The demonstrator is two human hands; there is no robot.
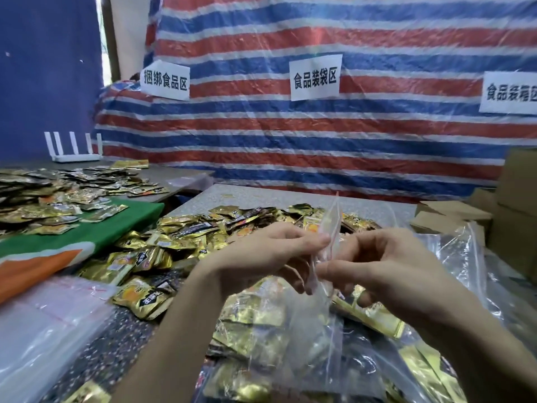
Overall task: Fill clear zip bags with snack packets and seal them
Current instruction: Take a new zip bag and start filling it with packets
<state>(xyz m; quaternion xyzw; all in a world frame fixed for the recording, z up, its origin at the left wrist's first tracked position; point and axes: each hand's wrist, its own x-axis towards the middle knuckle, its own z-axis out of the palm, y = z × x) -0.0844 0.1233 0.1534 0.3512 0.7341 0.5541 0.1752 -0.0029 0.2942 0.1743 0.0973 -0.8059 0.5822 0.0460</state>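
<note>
Glossy gold foil snack packets [162,245], clear crinkly plastic zip bag [308,330], speckled matt tabletop [290,196]

A clear zip bag [308,330] stands upright in the near middle, its lower part stuffed with gold foil packets [255,318]. Its thin top strip, edged in red, rises tilted between the left grip [261,254] and the right grip [386,263], which both pinch it. Loose snack packets [189,237], gold with black and orange print, lie heaped on the grey counter [261,196] just behind. A flat stack of empty zip bags [43,315] lies at the near left
</note>
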